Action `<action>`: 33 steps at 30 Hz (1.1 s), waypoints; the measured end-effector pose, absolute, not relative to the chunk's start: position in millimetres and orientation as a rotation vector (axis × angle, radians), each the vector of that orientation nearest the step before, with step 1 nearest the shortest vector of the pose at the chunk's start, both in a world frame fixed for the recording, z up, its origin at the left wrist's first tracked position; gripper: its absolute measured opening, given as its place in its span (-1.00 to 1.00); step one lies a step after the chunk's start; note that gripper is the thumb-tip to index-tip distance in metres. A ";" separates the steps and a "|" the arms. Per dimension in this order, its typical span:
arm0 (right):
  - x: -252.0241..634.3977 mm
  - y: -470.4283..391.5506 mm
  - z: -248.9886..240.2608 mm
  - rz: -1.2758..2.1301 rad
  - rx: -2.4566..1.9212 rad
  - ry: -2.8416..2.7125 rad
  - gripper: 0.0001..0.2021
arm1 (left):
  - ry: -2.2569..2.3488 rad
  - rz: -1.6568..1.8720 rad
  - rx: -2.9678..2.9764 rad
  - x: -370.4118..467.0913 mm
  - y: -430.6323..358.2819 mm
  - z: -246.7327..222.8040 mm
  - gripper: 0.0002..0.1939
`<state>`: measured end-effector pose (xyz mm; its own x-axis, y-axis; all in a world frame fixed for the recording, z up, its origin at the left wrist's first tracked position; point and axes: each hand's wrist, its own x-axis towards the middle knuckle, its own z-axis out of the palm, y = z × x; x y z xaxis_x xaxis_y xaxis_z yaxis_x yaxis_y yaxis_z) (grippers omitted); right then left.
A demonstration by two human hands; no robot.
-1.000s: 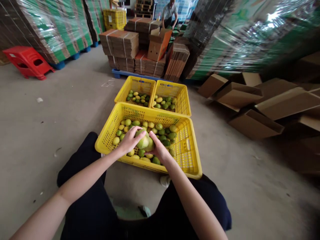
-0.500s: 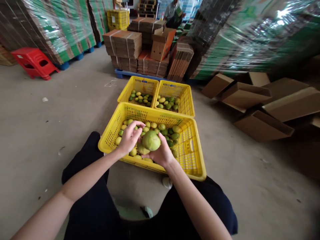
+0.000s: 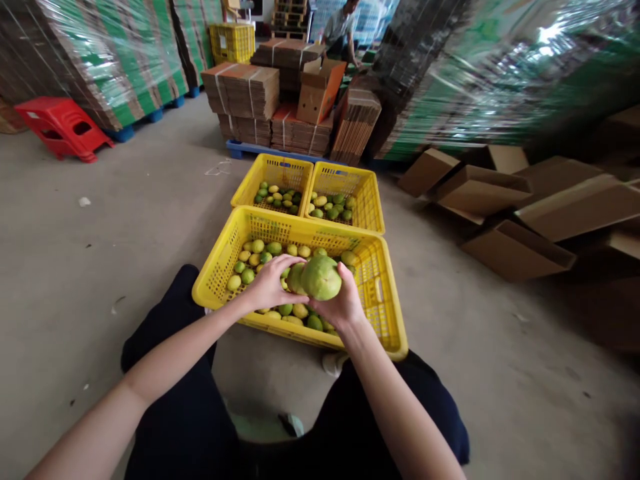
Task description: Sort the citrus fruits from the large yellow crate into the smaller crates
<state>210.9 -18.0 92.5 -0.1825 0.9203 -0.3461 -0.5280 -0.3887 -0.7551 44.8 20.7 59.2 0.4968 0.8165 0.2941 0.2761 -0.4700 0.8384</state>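
Observation:
My right hand [image 3: 349, 305] is closed round a large green lemon [image 3: 323, 277], held above the big yellow crate [image 3: 220, 270]. Beside it, partly covered, is a second, yellowish-green lemon [image 3: 297, 279]. My left hand [image 3: 273, 283] curls its thumb and fingers round that second fruit, and the two lemons appear to touch. Under both hands, the crate holds many loose green and yellow lemons [image 3: 247, 276]; my hands hide some of them.
Two smaller yellow crates [image 3: 345, 168] with lemons stand just beyond. Stacked flat cartons [image 3: 243, 90] lie on a blue pallet behind them. Open cardboard boxes [image 3: 485, 190] are at right, a red stool [image 3: 63, 127] at left. A person [image 3: 340, 30] bends in the background.
My left hand has moved right and closed on the second lemon. The right hand with the green lemon has shifted slightly right. The background person has bent lower.

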 end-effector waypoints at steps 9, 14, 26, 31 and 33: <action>238.3 -13.2 97.5 1.106 -1.311 -0.981 -0.53 | 0.913 1.442 2.258 34.7 24.0 61.3 -0.40; 230.7 -26.4 96.6 0.471 -1.428 -1.446 -0.50 | 0.861 1.538 2.480 25.1 23.6 56.2 -0.34; 228.2 -31.9 92.7 0.271 -1.273 -1.639 -0.46 | 0.729 1.594 2.511 20.6 25.6 59.6 -0.36; 229.0 -29.5 98.5 0.555 -1.301 -1.471 -0.44 | 0.773 1.283 2.033 25.4 22.5 66.6 -0.35; 227.4 -25.6 95.9 0.820 -1.343 -1.304 -0.51 | 0.754 1.075 1.728 27.2 22.2 69.0 -0.24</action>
<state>227.4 -25.6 95.9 0.1732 0.9674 0.1847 0.2529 0.1376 -0.9577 27.2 22.2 69.0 0.4274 0.8417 0.3300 0.0240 -0.3754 0.9265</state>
